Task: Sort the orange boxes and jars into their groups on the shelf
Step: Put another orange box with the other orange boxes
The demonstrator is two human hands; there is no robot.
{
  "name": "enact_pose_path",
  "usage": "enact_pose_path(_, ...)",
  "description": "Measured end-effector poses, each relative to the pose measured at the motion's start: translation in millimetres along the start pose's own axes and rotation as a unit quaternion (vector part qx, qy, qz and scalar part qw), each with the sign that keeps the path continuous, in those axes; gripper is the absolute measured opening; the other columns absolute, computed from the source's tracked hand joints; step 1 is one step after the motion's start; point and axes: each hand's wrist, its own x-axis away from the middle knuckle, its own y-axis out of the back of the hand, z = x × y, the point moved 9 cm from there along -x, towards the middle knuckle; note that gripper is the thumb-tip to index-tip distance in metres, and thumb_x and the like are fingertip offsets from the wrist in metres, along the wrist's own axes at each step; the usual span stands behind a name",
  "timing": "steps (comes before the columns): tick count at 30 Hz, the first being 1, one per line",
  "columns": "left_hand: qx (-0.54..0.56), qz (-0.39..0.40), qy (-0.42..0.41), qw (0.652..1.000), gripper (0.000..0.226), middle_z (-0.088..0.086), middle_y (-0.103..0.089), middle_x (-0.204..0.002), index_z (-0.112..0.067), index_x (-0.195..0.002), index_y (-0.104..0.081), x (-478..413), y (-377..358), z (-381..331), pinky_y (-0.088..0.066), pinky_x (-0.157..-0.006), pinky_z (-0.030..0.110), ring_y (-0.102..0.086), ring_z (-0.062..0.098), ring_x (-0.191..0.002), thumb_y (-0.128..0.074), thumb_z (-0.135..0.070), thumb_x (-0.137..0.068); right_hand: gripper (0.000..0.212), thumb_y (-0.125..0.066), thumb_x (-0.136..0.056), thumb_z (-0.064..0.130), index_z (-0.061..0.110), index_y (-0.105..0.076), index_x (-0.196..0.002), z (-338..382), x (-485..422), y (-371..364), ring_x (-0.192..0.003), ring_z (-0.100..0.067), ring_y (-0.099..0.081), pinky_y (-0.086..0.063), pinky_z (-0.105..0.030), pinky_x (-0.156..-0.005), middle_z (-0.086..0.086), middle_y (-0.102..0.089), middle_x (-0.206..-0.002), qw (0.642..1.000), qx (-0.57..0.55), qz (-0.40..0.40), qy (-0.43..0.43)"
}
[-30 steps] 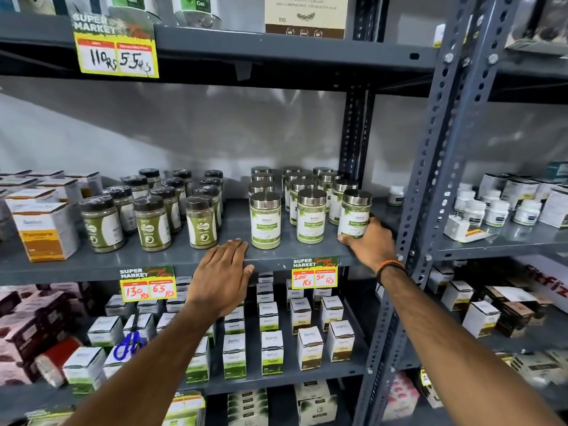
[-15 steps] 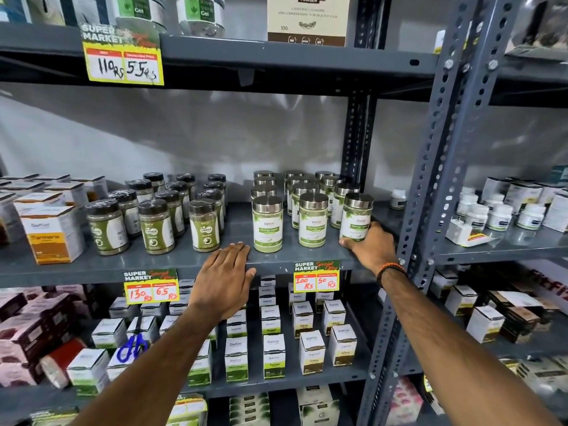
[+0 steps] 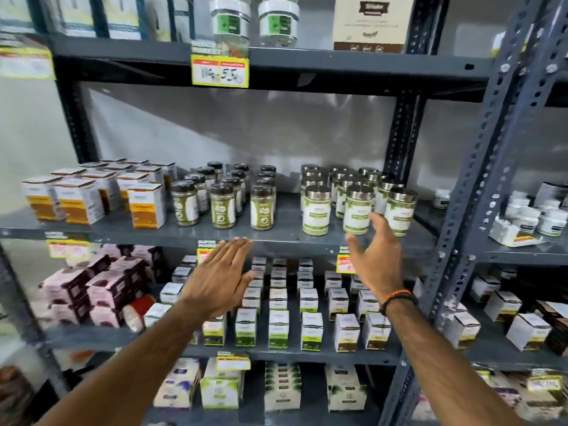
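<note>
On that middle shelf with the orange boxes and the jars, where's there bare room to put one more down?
Widest bare patch: the shelf between the black-lidded jars and the silver-lidded jars. A bare strip also runs along the front edge ahead of all groups. A narrower gap separates the orange boxes from the black-lidded jars. Inside each group things stand packed in rows.

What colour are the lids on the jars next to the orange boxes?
Black, seen in the head view: the green-powder jars with black lids stand right of the orange-and-white boxes.
</note>
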Motion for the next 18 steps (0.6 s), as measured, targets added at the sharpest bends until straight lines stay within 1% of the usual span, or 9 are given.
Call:
enact_pose_path(3,-0.022,-0.012,0.032,0.999,0.062,0.014,-0.047,-0.154,-0.010,-0.151,-0.036,43,25,65,-0.022,-0.125,0.043,-0.038,0.026,-0.146,-0.033,-0.048,-0.102,0.065,-0.073,-0.096,0.029,0.005,-0.048,-0.151,69,31,-58,-0.135,-0.029,-0.056,-0.044,-0.035,-0.112,-0.013,-0.058,-0.150,0.995,-0.042,0.070,0.055)
enact_pose_path(6,-0.029,-0.025,0.095,0.995,0.060,0.018,-0.051,-0.148,-0.008,-0.146,-0.040,83,53,155,-0.031,-0.121,0.051,-0.044,0.032,-0.141,-0.039,-0.044,-0.098,0.063,-0.070,-0.098,0.033,0.011,-0.047,-0.153,137,60,-130,-0.137,-0.023,-0.054,-0.041,-0.029,-0.111,-0.009,-0.056,-0.152,0.984,-0.087,0.128,0.091)
enact_pose_path(7,-0.029,-0.033,0.118,0.992,0.060,0.019,-0.052,-0.146,-0.008,-0.145,-0.040,96,64,187,-0.037,-0.116,0.053,-0.047,0.035,-0.137,-0.040,-0.043,-0.096,0.061,-0.069,-0.098,0.032,0.012,-0.048,-0.152,159,68,-154,-0.138,-0.022,-0.054,-0.040,-0.029,-0.112,-0.008,-0.057,-0.152,0.980,-0.101,0.141,0.101)
enact_pose_path(9,-0.027,-0.038,0.159,0.986,0.059,0.019,-0.053,-0.142,-0.010,-0.143,-0.040,121,81,247,-0.048,-0.101,0.056,-0.053,0.041,-0.126,-0.042,-0.042,-0.094,0.057,-0.068,-0.098,0.029,0.012,-0.050,-0.150,195,82,-199,-0.138,-0.023,-0.055,-0.042,-0.034,-0.114,-0.007,-0.058,-0.151,0.974,-0.119,0.158,0.112)
enact_pose_path(11,-0.042,-0.028,0.193,0.980,0.060,0.021,-0.054,-0.136,-0.008,-0.141,-0.041,144,93,311,-0.051,-0.089,0.058,-0.057,0.045,-0.116,-0.043,-0.045,-0.094,0.055,-0.066,-0.100,0.028,0.012,-0.050,-0.150,229,93,-242,-0.137,-0.023,-0.055,-0.043,-0.037,-0.114,-0.006,-0.058,-0.151,0.973,-0.121,0.165,0.109)
enact_pose_path(12,-0.043,-0.021,0.209,0.977,0.062,0.023,-0.055,-0.134,-0.006,-0.140,-0.042,152,99,342,-0.051,-0.089,0.059,-0.057,0.047,-0.115,-0.043,-0.047,-0.094,0.055,-0.065,-0.100,0.028,0.012,-0.050,-0.150,243,97,-261,-0.137,-0.024,-0.055,-0.044,-0.038,-0.113,-0.007,-0.058,-0.151,0.974,-0.121,0.161,0.103)
enact_pose_path(14,-0.028,-0.004,0.232,0.972,0.068,0.030,-0.055,-0.134,0.003,-0.140,-0.045,158,106,396,-0.049,-0.094,0.061,-0.057,0.052,-0.116,-0.044,-0.045,-0.093,0.056,-0.066,-0.100,0.027,0.011,-0.049,-0.151,266,101,-293,-0.136,-0.026,-0.056,-0.045,-0.042,-0.112,-0.009,-0.058,-0.150,0.978,-0.124,0.149,0.075)
enact_pose_path(16,-0.021,0.003,0.216,0.976,0.071,0.037,-0.056,-0.132,0.013,-0.135,-0.051,158,107,436,-0.048,-0.098,0.061,-0.058,0.055,-0.116,-0.043,-0.044,-0.093,0.057,-0.067,-0.101,0.028,0.010,-0.048,-0.151,284,103,-319,-0.133,-0.028,-0.058,-0.048,-0.046,-0.109,-0.012,-0.058,-0.149,0.983,-0.117,0.136,0.040)
enact_pose_path(18,-0.004,0.007,0.202,0.979,0.072,0.036,-0.054,-0.136,0.013,-0.138,-0.048,157,105,462,-0.046,-0.103,0.057,-0.056,0.053,-0.121,-0.043,-0.043,-0.093,0.058,-0.070,-0.100,0.028,0.009,-0.048,-0.150,295,104,-336,-0.131,-0.030,-0.060,-0.050,-0.050,-0.106,-0.012,-0.061,-0.145,0.987,-0.106,0.119,0.009)
